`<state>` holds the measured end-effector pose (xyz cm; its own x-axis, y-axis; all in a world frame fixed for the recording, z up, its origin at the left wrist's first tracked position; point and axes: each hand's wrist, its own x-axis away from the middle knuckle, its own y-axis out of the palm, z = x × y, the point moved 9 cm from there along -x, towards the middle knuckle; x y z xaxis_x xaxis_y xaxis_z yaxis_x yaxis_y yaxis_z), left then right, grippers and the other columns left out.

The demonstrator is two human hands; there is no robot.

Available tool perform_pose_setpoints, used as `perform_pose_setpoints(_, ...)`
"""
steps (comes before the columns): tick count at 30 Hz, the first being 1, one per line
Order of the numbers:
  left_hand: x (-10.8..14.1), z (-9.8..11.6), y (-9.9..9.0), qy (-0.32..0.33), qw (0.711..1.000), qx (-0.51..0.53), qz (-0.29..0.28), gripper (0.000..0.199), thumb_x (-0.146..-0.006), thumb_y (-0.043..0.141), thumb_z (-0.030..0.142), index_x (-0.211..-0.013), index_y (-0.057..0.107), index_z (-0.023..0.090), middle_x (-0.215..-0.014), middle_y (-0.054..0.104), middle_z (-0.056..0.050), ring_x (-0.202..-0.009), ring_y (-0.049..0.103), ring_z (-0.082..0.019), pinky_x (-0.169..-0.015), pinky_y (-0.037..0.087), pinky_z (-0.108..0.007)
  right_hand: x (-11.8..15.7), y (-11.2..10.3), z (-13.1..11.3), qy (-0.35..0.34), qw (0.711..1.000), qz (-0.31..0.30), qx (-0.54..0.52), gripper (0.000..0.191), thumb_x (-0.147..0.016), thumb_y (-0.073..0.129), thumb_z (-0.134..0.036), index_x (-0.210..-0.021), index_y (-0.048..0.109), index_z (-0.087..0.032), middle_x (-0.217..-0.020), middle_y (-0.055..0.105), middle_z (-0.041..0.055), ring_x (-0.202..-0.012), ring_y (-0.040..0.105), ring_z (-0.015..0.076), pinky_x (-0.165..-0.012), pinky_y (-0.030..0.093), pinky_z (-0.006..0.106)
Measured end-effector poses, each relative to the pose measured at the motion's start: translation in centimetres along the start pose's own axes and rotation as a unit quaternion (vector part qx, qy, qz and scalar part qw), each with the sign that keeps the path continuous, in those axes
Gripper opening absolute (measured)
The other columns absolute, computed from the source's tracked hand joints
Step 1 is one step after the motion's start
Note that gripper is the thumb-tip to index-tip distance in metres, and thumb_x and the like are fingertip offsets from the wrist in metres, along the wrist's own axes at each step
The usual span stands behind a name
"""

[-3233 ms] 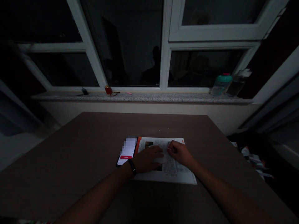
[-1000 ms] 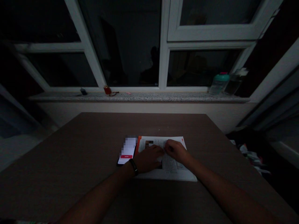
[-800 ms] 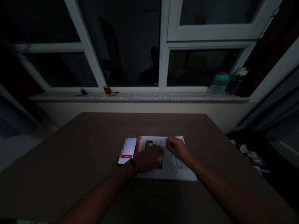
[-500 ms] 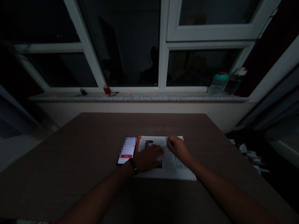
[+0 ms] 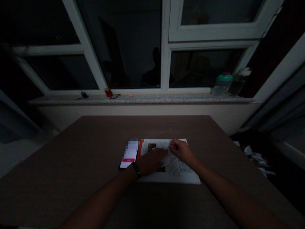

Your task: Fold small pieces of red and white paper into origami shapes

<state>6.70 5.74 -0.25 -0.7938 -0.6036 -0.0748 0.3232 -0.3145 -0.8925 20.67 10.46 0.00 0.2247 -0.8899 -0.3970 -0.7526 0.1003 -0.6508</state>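
Note:
A printed sheet or booklet (image 5: 175,171) with an orange left edge lies on the brown table. My left hand (image 5: 152,160), with a dark band at its wrist, rests flat over the page with fingers stretched to the right. Under its fingers a small pale piece of paper (image 5: 166,161) shows in part. My right hand (image 5: 179,149) is closed in a pinch near the page's top right; a tiny reddish-white bit shows at its fingertips, too small to name. Just left of the page lies a lit phone (image 5: 130,154).
The table (image 5: 95,136) reaches back to a wall below a stone window sill (image 5: 147,99). On the sill stand a bottle with a teal lid (image 5: 222,84), a clear bottle (image 5: 238,82), a red jar (image 5: 108,93) and a small dark object (image 5: 84,94).
My right hand's fingertips have shifted slightly, and the reddish bit there now shows. More of the small pale paper is visible by my left hand, whose fingers lie a little further right.

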Motion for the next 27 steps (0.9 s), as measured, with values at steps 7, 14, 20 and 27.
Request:
perform_pose_setpoints(7, -0.1, 0.5, -0.5, 0.001, 1.000, 0.012, -0.005, 0.053, -0.086, 0.062, 0.019, -0.137, 0.044, 0.021, -0.144, 0.048, -0.011, -0.134, 0.044, -0.025, -0.110, 0.039, -0.042, 0.4, 0.9, 0.0, -0.010, 0.996, -0.063, -0.065, 0.008, -0.077, 0.060, -0.017, -0.072, 0.054, -0.020, -0.061, 0.053, -0.0053, -0.056, 0.049, 0.0110, -0.054, 0.033, 0.020)
perform_pose_setpoints(14, -0.2, 0.8, -0.6, 0.014, 1.000, 0.000, -0.006, 0.049, -0.087, 0.061, 0.018, -0.134, 0.046, 0.020, -0.142, 0.050, -0.011, -0.135, 0.043, -0.025, -0.112, 0.037, -0.044, 1.7, 2.3, -0.8, -0.026, 0.981, -0.150, -0.123, 0.009, -0.073, 0.064, -0.016, -0.070, 0.057, -0.019, -0.060, 0.052, -0.0062, -0.055, 0.046, 0.0100, -0.053, 0.033, 0.019)
perform_pose_setpoints(20, -0.1, 0.0, 0.2, 0.012, 1.000, -0.028, 0.005, 0.051, -0.093, 0.057, 0.026, -0.141, 0.041, 0.022, -0.148, 0.046, -0.011, -0.141, 0.036, -0.025, -0.115, 0.033, -0.047, 1.4, 1.9, -0.7, -0.020, 0.989, -0.110, -0.099, 0.009, -0.077, 0.063, -0.018, -0.073, 0.055, -0.020, -0.063, 0.054, -0.0050, -0.056, 0.048, 0.0109, -0.054, 0.034, 0.020)
perform_pose_setpoints(27, -0.1, -0.5, 0.5, 0.005, 0.999, -0.041, 0.007, 0.054, -0.095, 0.054, 0.033, -0.145, 0.038, 0.021, -0.152, 0.040, -0.010, -0.145, 0.030, -0.024, -0.117, 0.030, -0.046, 0.5, 1.2, 0.4, -0.004, 0.996, -0.047, -0.078, 0.011, -0.081, 0.060, -0.020, -0.074, 0.051, -0.020, -0.063, 0.052, -0.0049, -0.057, 0.047, 0.0117, -0.055, 0.034, 0.021)
